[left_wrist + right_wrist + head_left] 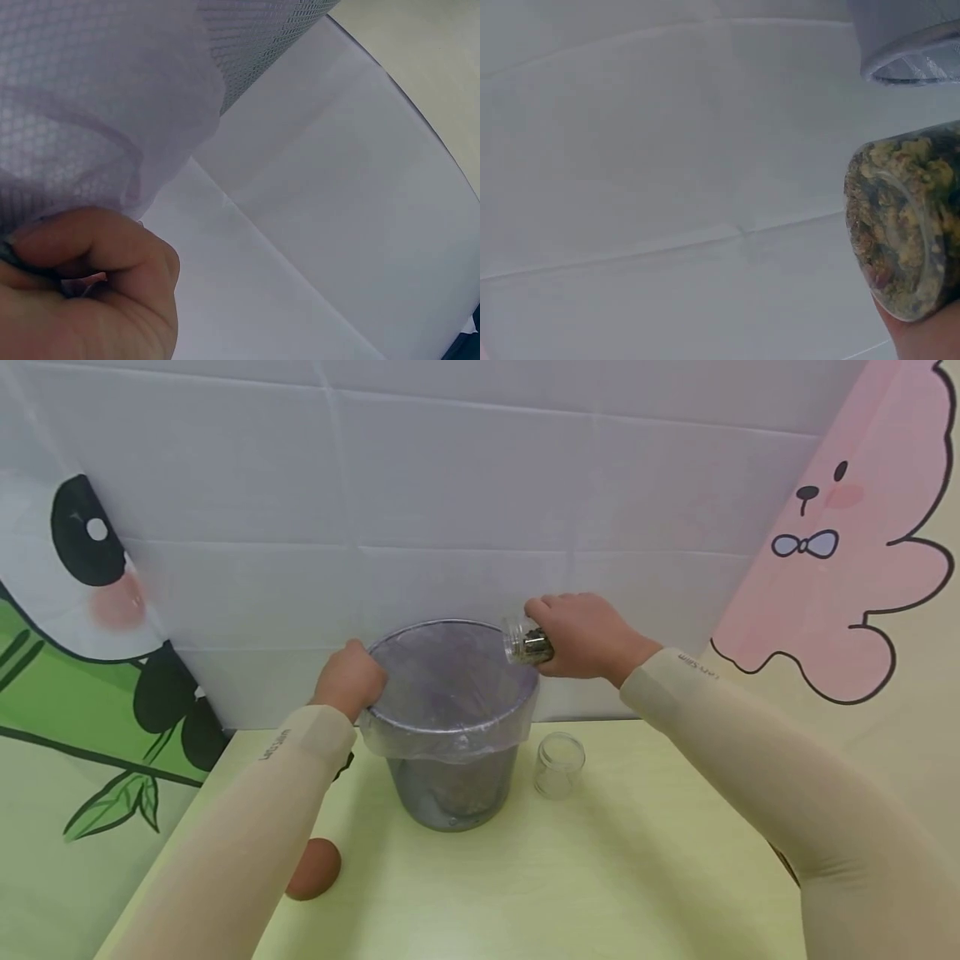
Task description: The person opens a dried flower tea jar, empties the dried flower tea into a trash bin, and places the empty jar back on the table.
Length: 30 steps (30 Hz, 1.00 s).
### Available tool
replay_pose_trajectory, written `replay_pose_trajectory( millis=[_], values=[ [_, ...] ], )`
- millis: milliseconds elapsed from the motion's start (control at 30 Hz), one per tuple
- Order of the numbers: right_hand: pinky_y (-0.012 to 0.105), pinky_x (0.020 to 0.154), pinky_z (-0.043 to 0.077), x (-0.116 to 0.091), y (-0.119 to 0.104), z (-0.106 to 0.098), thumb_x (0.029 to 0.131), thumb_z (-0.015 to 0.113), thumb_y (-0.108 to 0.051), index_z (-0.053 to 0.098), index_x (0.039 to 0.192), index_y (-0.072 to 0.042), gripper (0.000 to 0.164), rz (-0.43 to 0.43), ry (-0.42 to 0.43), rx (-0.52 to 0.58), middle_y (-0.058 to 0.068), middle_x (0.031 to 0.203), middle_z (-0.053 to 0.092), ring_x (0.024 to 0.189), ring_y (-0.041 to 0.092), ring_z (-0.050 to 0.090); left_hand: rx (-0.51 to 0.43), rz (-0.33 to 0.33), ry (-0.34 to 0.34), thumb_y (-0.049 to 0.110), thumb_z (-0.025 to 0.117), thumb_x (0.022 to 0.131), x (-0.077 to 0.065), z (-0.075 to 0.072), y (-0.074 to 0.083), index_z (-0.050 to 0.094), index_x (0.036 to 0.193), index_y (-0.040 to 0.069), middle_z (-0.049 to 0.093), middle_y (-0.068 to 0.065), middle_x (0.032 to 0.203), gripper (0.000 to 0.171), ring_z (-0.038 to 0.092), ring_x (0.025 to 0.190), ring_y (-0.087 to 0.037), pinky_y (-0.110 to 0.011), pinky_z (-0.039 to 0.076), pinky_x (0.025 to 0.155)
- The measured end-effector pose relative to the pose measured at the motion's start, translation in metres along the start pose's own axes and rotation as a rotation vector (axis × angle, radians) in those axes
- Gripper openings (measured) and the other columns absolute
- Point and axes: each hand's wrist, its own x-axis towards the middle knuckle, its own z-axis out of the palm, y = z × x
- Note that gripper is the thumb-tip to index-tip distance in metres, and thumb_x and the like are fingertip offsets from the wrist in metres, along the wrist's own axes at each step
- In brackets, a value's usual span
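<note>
A grey mesh trash bin (450,793) with a see-through plastic liner (450,745) folded over its rim stands against the wall. At its left edge my left hand (351,678) pinches the rim and liner; in the left wrist view, the curled thumb and fingers (97,240) meet at the liner. My right hand (588,635) grips a see-through jar (517,641), tipped on its side with its mouth toward the bin's right rim. Dried, crumbly yellow-green and brown bits fill the jar's base (896,232) in the right wrist view.
Another see-through jar (558,766) stands upright on the pale yellow table (480,902), right of the bin. A reddish-brown ball (317,868) lies partly behind the left forearm. White sheeting (450,485) covers the wall, with cartoon drawings at both sides.
</note>
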Motion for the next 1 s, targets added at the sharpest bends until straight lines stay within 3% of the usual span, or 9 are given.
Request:
replay_pose_trajectory(
  millis=[400, 1000],
  values=[
    [0.045, 0.073, 0.052, 0.003, 0.006, -0.011, 0.079, 0.08, -0.024, 0.058, 0.114, -0.006, 0.045, -0.091, 0.016, -0.111, 0.004, 0.091, 0.06, 0.079, 0.025, 0.06, 0.008, -0.003, 0.009, 0.011, 0.038, 0.097, 0.0, 0.002, 0.002, 0.023, 0.146, -0.023, 0.05, -0.039, 0.125, 0.062, 0.058, 0.107, -0.047, -0.059, 0.047, 0.095],
    [0.049, 0.083, 0.052, 0.009, 0.011, -0.021, 0.079, 0.082, -0.022, 0.057, 0.118, -0.004, 0.05, -0.122, -0.024, -0.208, 0.007, 0.096, 0.061, 0.086, 0.029, 0.062, -0.001, -0.009, -0.031, 0.01, 0.037, 0.099, -0.001, -0.003, 0.005, 0.016, 0.15, -0.023, 0.045, -0.04, 0.135, 0.064, 0.056, 0.101, -0.042, -0.056, 0.048, 0.093]
  ],
)
